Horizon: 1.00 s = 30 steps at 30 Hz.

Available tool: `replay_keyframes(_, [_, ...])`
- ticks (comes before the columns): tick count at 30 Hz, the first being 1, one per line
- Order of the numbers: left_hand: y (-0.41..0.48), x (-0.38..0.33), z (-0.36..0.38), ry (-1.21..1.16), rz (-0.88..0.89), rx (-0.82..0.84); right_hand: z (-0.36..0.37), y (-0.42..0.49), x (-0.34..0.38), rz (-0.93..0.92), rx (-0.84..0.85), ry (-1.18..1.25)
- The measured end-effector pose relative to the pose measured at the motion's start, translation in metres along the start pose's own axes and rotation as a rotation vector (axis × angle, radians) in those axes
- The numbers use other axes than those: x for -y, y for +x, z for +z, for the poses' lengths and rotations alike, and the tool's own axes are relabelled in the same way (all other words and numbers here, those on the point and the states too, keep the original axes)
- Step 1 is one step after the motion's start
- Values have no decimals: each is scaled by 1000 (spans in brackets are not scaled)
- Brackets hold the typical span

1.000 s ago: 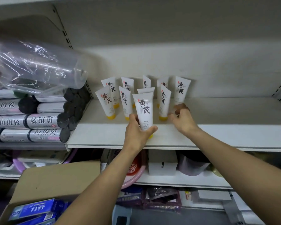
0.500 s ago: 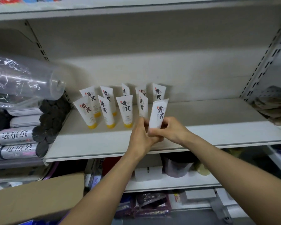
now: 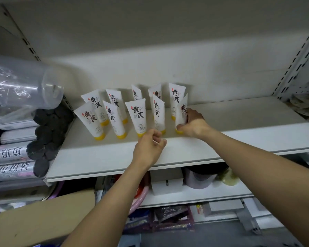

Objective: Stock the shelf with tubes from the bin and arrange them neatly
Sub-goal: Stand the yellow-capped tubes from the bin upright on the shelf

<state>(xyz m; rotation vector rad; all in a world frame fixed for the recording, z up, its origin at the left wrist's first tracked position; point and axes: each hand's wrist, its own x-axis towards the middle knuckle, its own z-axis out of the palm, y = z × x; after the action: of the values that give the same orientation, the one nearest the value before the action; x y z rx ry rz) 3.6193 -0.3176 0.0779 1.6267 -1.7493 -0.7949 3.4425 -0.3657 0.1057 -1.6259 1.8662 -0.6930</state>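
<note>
Several white tubes with yellow caps and black characters stand cap-down in two rows on the white shelf (image 3: 239, 139). My right hand (image 3: 193, 124) grips the rightmost front tube (image 3: 182, 111) near its cap, standing it on the shelf beside the row. My left hand (image 3: 148, 148) hovers over the shelf's front part with fingers curled, holding nothing, just in front of the middle front tube (image 3: 136, 114). The leftmost front tube (image 3: 90, 120) leans left. The bin is a cardboard box (image 3: 43, 220) at lower left; its contents are out of view.
Rolls with black ends (image 3: 43, 138) are stacked left of the tubes, under a clear plastic container (image 3: 21, 90). The shelf's right half is bare up to a perforated upright (image 3: 298, 56). Lower shelves hold a white box (image 3: 166, 182) and other goods.
Both hands held one tube a half second ago; my left hand has let go and drawn back, and my right hand has carried the tube right and set it at the row's end.
</note>
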Motion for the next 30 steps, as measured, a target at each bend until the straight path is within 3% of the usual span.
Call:
replay_keyframes(8, [1, 3, -1, 8, -31, 25, 4, 4, -3, 41, -17, 9])
replay_keyframes(14, [-10, -8, -1, 139, 18, 77, -2, -24, -24, 78, 24, 120])
replay_keyframes(20, [-43, -50, 32, 319, 151, 176, -37, -111, -77, -75, -115, -26])
replay_keyframes(23, [-69, -75, 65, 357, 210, 203, -63, -156, -112, -119, -159, -266])
replay_keyframes(30, [-143, -139, 168, 410, 295, 362, -133, -253, -220, -22, -123, -573])
